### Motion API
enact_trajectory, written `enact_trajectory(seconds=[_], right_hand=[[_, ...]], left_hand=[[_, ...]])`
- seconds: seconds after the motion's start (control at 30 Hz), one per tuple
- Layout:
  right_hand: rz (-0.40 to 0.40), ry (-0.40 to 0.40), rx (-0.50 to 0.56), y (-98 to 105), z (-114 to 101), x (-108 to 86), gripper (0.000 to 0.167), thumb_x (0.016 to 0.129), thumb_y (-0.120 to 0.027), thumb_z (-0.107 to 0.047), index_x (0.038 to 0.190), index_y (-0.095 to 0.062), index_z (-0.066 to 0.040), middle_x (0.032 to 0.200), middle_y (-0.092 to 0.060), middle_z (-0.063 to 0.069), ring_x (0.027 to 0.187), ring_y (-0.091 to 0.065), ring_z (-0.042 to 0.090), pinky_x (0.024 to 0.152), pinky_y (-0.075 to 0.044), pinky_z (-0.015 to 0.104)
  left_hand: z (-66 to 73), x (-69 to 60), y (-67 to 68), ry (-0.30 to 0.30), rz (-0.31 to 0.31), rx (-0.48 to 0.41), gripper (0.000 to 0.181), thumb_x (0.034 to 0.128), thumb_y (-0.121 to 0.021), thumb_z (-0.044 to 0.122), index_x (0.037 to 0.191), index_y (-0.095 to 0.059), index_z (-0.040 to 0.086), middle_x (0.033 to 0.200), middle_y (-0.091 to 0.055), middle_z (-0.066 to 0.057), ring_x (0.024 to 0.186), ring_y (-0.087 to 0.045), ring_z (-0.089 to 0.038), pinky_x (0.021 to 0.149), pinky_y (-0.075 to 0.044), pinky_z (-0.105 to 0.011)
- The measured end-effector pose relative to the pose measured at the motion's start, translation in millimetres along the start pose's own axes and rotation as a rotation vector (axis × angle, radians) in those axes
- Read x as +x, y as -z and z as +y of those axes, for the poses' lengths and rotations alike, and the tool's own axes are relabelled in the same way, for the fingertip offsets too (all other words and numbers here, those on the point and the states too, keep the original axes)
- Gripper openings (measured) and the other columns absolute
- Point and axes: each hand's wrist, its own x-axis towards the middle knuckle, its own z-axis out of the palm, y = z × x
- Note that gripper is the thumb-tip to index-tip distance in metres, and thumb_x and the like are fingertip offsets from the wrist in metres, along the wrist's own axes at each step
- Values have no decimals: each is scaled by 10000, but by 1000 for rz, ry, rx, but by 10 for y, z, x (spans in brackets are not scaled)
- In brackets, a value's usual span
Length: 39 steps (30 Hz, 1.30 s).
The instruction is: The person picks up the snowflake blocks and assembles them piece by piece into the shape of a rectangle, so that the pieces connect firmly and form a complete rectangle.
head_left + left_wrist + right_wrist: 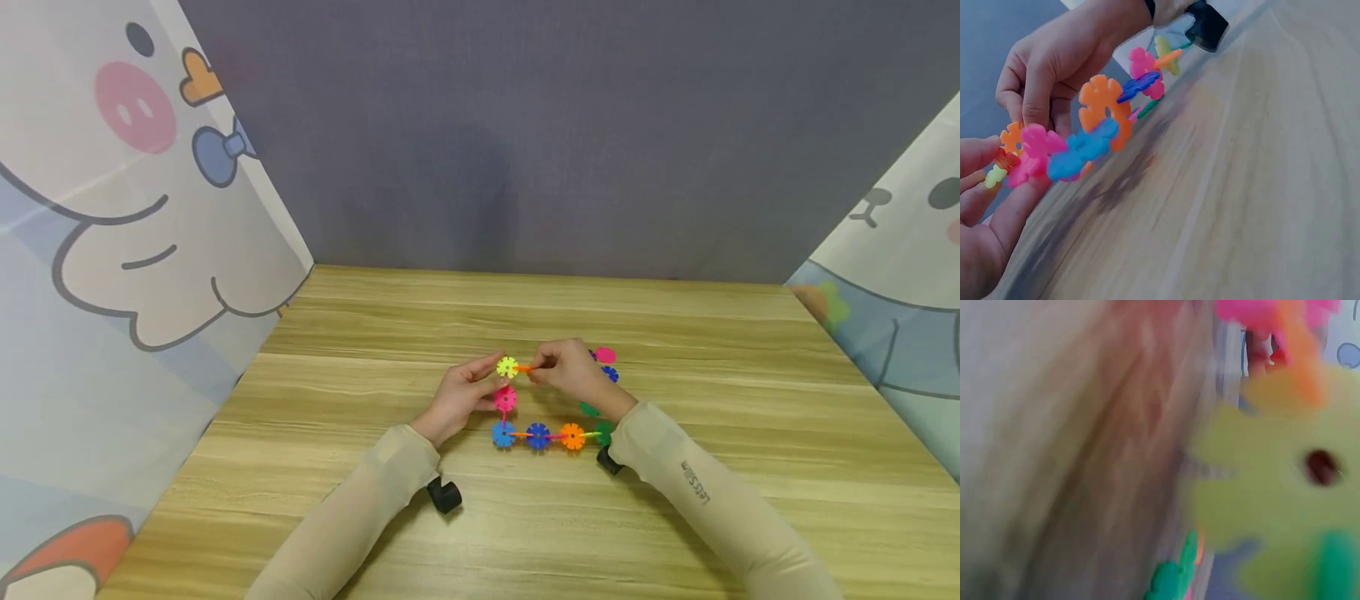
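Note:
A chain of notched, flower-shaped plastic interlocking discs is held above the wooden table. My left hand (459, 398) grips its left end, near the yellow disc (507, 367) and the pink disc (506, 399). Just right of them my right hand (570, 367) pinches an orange disc (522, 368), seen edge-on and meeting the yellow one. In the left wrist view the fingers of both hands come close around this small orange disc (1012, 139). The lower row runs from a light blue disc (503, 434) through a dark blue disc (537, 437) and an orange one to green. A blurred yellow disc (1272, 469) fills much of the right wrist view.
Beyond my right hand are a pink disc (606, 355), a blue disc (610, 374) and a green disc (590, 409), partly hidden by the hand and forearm. The wooden table (360, 333) meets a grey panel (540, 150) behind, with cartoon-printed cloths at both sides.

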Motion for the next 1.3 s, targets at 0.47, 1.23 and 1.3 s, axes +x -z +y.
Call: enact_trajectory(seconds=[0.47, 1.23, 1.3], right_hand=[[-39, -75, -20, 0, -33, 47, 74, 865, -754, -8, 806, -741, -52, 756, -722, 15, 671, -669, 155, 608, -555, 312], [-34, -183, -2, 307, 126, 106, 251, 835, -791, -72, 1043, -722, 51, 894, -718, 74, 786, -673, 197, 700, -563, 322], [-23, -193, -24, 327, 156, 106, 253, 832, -795, -72, 1045, -724, 45, 897, -716, 77, 787, -665, 197, 703, -554, 322]], left_hand=[[21, 22, 56, 4, 25, 30, 498, 912, -651, -25, 1396, -535, -38, 1443, -491, -234, 758, -684, -124, 595, -574, -261], [64, 13, 112, 14, 14, -1, 561, 896, -654, -57, 1427, -470, -48, 1203, -627, -135, 816, -691, -140, 572, -557, -243], [68, 13, 118, 29, 6, -11, 589, 893, -655, -64, 1446, -455, -33, 1188, -629, -131, 837, -698, -152, 587, -562, -246]])
